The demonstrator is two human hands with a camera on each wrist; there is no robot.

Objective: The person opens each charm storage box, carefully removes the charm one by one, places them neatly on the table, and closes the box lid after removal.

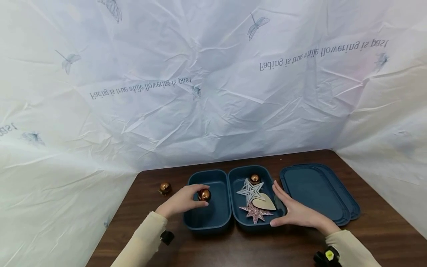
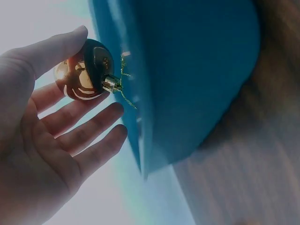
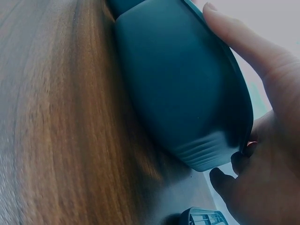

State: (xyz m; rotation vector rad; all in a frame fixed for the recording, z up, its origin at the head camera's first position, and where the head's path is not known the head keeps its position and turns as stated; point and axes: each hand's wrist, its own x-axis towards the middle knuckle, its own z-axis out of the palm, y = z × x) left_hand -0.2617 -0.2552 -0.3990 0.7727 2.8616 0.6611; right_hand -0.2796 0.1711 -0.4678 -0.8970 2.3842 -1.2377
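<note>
My left hand is over the left blue container, pinching a shiny copper bauble between thumb and fingers. In the left wrist view, a green-gold string hangs from the cap of the bauble. My right hand rests at the right side of the right blue container, fingers spread along its rim and thumb near the front corner. Inside that container lie a white star, a wooden heart, a pink glitter star and a copper bauble.
Another copper bauble sits on the brown table left of the containers. Two dark blue lids lie overlapping at the right. A white printed sheet hangs behind the table and along its sides.
</note>
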